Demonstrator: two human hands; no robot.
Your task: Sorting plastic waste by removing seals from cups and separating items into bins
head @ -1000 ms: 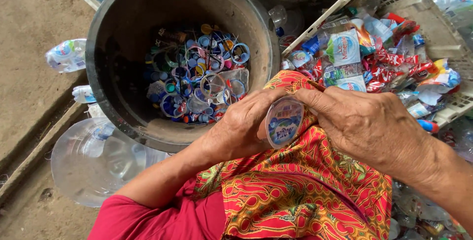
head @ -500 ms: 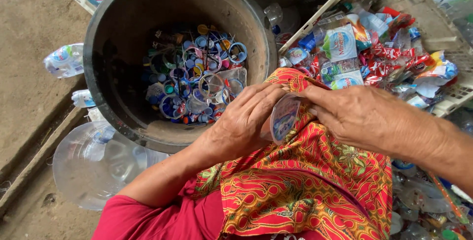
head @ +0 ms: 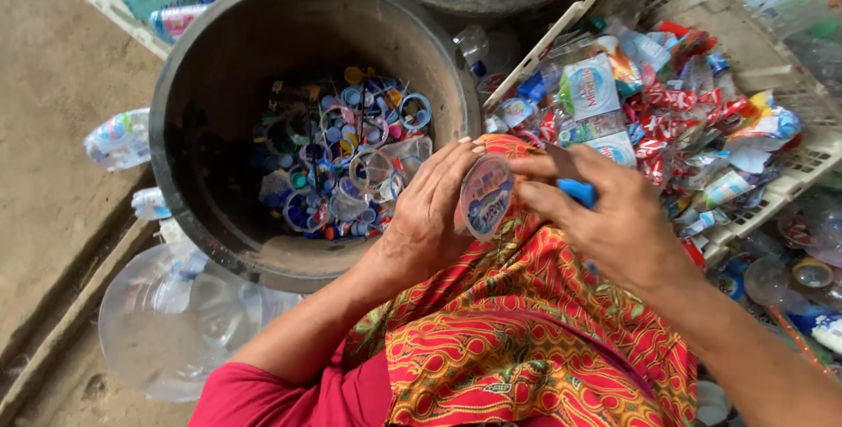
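1. The left hand point(head: 430, 217) and right hand point(head: 614, 217) both pinch one small clear cup point(head: 485, 195), fingers closed on its rim and sides; it sits over the lap, just above the red patterned cloth point(head: 517, 339)
2. A blue tool handle point(head: 576, 190) shows under the right hand's fingers; what kind of tool it is cannot be told
3. Against half a second ago, the cup has turned: its round blue-and-white label now faces up more fully, and the blue handle, hidden then, has come into sight. The hands have kept to the same spot beside the tub
4. The black tub point(head: 189, 155) stands just left of the hands; its bottom holds blue, white and orange caps and rings point(head: 342, 160)
5. The white crate point(head: 763, 50) to the upper right holds torn labels point(head: 667, 111): red-and-white strips, pale blue rectangles, one white label with a blue oval
6. Crushed clear bottles point(head: 118, 138) with blue-and-white labels lie on the ground left of the tub
7. A clear plastic jug point(head: 167, 322) lies at lower left, touching the tub
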